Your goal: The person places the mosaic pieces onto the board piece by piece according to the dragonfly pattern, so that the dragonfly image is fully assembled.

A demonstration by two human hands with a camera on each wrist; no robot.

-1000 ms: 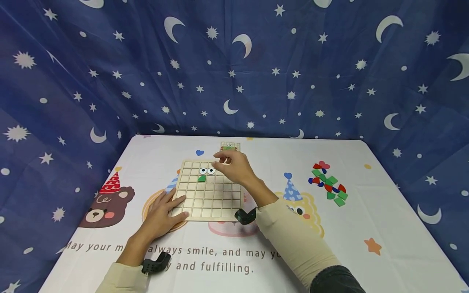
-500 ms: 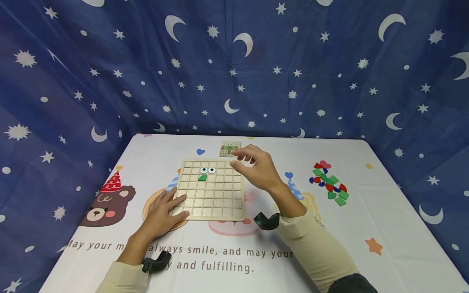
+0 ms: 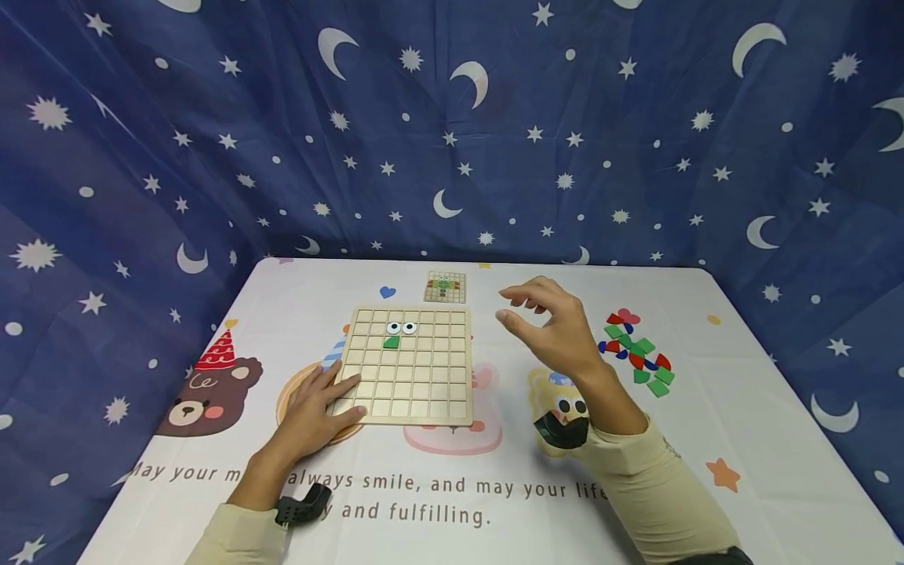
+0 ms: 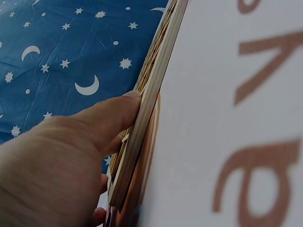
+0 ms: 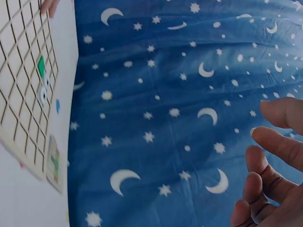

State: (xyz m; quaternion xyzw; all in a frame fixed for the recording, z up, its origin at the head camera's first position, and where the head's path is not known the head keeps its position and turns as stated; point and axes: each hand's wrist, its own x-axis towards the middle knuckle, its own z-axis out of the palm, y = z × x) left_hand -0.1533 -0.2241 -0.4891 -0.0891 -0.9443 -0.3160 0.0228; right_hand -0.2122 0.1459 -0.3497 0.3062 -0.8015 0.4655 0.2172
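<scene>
Table with grid board at left of centre, right hand in middle, loose pieces at right

The white table fills most of the frame's lower half. On it the grid board lies flat; it is pale and square, divided into many cells. The left hand rests with spread fingers on its lower left edge. The right hand is above the table, thumb and fingers apart, nothing seen between them.

The loose pieces make a scatter whose long axis slants from upper left to lower right. They lie to the right of the right hand, which is clearly the nearer one; its fingertips point left, away from them, so I judge that this sideways gap matters most for reaching them. They are flat, in green, red and blue, several with rounded side.

A small card lies above the board. Two eye pieces sit side by side in the upper cells, one green piece under the left eye.
</scene>
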